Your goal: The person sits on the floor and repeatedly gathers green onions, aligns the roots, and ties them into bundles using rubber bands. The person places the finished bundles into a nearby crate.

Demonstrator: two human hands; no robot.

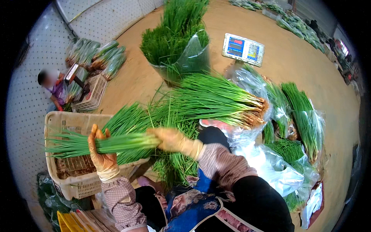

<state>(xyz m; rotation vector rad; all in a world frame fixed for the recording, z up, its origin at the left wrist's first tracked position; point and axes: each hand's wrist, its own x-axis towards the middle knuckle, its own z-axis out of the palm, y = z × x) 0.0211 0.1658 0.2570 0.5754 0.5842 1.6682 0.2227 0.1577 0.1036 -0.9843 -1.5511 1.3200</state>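
My right hand (172,140), in an orange-stained glove, is closed round the pale end of a bunch of green onions (125,144). The bunch lies level, its green tips pointing left. My left hand (102,152), gloved alike, is upright around the leaves, fingers pointing up; part of its grip is hidden by the leaves. Beneath the bunch is a beige plastic crate (85,189) with more green onions at its right side. Loose green onions (176,158) are heaped before my lap. A large bundle with brown roots (228,102) lies just beyond.
A tall clear bag of greens (176,50) stands ahead, with a digital scale (243,49) to its right. Bagged green onions (305,120) and clear plastic (274,168) lie at my right. Far left, a person (56,89) sits by another crate (96,92) and wrapped bundles (98,56).
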